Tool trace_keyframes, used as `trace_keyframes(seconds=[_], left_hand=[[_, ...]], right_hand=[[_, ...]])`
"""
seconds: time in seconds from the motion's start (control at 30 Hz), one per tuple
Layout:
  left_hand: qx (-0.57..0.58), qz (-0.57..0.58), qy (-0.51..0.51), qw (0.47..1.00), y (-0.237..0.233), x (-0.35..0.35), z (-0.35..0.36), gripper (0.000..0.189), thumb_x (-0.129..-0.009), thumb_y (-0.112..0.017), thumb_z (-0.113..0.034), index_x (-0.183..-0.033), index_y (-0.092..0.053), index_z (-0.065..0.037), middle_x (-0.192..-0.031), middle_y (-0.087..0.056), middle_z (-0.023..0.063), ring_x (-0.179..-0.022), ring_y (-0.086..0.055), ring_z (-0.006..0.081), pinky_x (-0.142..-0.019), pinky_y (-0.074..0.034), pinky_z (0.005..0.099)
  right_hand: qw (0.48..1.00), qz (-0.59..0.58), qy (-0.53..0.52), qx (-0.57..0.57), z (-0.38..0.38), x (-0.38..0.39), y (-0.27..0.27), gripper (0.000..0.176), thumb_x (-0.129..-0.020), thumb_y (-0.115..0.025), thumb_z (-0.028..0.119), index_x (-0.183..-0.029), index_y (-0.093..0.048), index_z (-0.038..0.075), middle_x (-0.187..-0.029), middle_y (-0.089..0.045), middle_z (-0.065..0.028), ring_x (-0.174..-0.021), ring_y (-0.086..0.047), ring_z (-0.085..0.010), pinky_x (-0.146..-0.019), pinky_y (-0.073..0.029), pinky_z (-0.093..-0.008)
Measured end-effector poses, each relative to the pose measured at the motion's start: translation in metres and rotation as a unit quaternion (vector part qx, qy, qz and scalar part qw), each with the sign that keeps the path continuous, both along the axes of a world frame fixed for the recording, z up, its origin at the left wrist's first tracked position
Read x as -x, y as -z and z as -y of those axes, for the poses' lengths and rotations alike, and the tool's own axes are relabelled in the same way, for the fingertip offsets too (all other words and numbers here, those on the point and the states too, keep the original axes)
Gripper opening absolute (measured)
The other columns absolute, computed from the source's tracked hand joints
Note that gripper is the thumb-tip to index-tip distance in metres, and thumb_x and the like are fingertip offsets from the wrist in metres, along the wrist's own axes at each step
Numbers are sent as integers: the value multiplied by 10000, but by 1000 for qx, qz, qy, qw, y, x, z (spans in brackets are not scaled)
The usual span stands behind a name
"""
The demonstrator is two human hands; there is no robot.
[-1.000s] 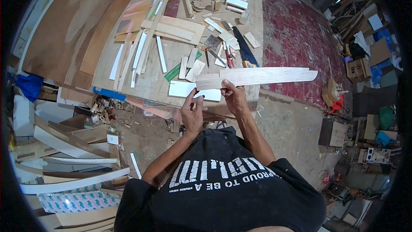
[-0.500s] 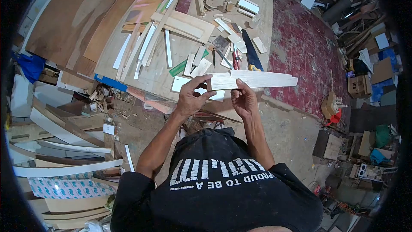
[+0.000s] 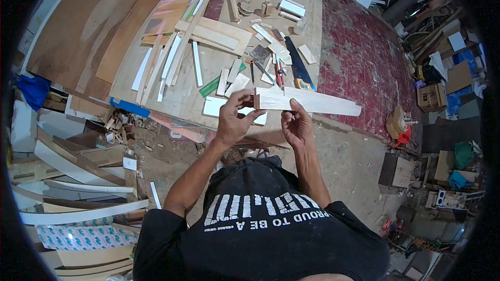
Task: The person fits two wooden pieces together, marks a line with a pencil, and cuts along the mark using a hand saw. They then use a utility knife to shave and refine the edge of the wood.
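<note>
Just above the near edge of the cluttered surface (image 3: 179, 99), the thin wooden strip (image 3: 323, 104) is pinched at its end by the left hand (image 3: 234, 119) and underneath by the right hand (image 3: 297, 125); a light, even grip should avoid bending it.

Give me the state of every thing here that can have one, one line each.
wooden strip, held in the air, roughly level, above the table's near edge.
left hand, closed on the strip's end.
right hand, fingertips pinching the strip's lower edge.
handsaw, lying flat on the worktable, untouched.
white board, lying flat at the table's near edge.
worktable, strewn with offcuts.
</note>
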State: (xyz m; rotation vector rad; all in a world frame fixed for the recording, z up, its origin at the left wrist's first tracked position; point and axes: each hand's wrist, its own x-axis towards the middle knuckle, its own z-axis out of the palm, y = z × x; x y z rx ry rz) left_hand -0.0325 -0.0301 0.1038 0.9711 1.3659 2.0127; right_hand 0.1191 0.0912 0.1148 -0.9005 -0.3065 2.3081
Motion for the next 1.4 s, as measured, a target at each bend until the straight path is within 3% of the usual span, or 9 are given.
trace_keyframes(seconds=[0.3, 0.53, 0.67, 0.9, 1.0, 1.13, 1.23, 1.37, 1.4], left_hand=[[109, -76, -173, 976, 10, -36, 0, 419, -930, -731, -125, -1280, -636, 85, -1069, -733, 211, -914, -717, 211, -675, -585, 302], [119, 148, -147, 971, 12, -31, 2, 432, -970, -701, -200, -1284, -622, 85, -1059, -710, 145, -856, -695, 153, -540, -608, 258], [197, 169, -76, 963, 27, -29, -3, 435, -984, -679, -217, -1319, -606, 52, -1076, -710, 125, -937, -707, 174, -570, -616, 273], [293, 219, 147, 919, 149, -42, -41, 474, -935, -722, -191, -1366, -588, -48, -1172, -683, 68, -929, -674, 161, -633, -602, 314], [359, -133, 154, 911, 192, -62, -58, 599, -835, -806, -228, -1334, -578, 13, -1176, -687, 192, -925, -701, 301, -774, -574, 402], [344, -272, 130, 889, 196, -92, -73, 695, -778, -830, -212, -1353, -533, 41, -1274, -616, 271, -1172, -600, 436, -984, -496, 466], [314, -305, 145, 887, 199, -103, -82, 707, -779, -821, -187, -1364, -487, 28, -1285, -595, 263, -1166, -593, 441, -961, -506, 475], [275, -291, 150, 904, 214, -109, -91, 645, -817, -775, -167, -1362, -478, 7, -1283, -579, 266, -1170, -574, 449, -955, -502, 484], [302, -289, 142, 897, 214, -112, -94, 593, -838, -749, -156, -1352, -491, -10, -1239, -604, 261, -1132, -596, 456, -927, -514, 483]], right_hand=[[983, 48, 45, -169, 13, 9, 2, 267, -849, -801, 95, -1039, -629, 20, -829, -632, -40, -618, -565, -131, -558, -474, -259], [961, 107, 65, -246, 29, 19, -2, 249, -841, -800, 75, -1013, -641, -12, -817, -658, -70, -641, -602, -152, -563, -476, -291], [926, 176, 70, -326, 19, 14, 10, 186, -832, -803, 74, -919, -668, -19, -766, -664, -79, -610, -609, -157, -548, -474, -297], [812, 408, 6, -417, 3, -24, 73, 256, -847, -802, 146, -977, -709, -55, -786, -718, -100, -652, -668, -156, -589, -534, -295], [768, 394, 51, -502, -3, -49, 127, 289, -853, -797, 158, -1032, -707, -50, -891, -759, -131, -791, -728, -180, -683, -581, -322], [640, 525, 59, -558, -16, -71, 152, 264, -804, -797, 150, -1012, -719, 8, -819, -729, -192, -704, -731, -313, -623, -553, -384], [603, 558, 43, -568, -23, -76, 158, 244, -808, -795, 159, -985, -732, 2, -822, -735, -189, -704, -731, -310, -636, -555, -395], [660, 511, 56, -548, -35, -72, 181, 226, -816, -788, 166, -954, -737, -6, -825, -734, -196, -727, -731, -328, -656, -555, -396], [614, 529, 25, -584, -39, -76, 184, 201, -818, -791, 145, -946, -737, 0, -867, -740, -188, -753, -736, -317, -669, -566, -385]])
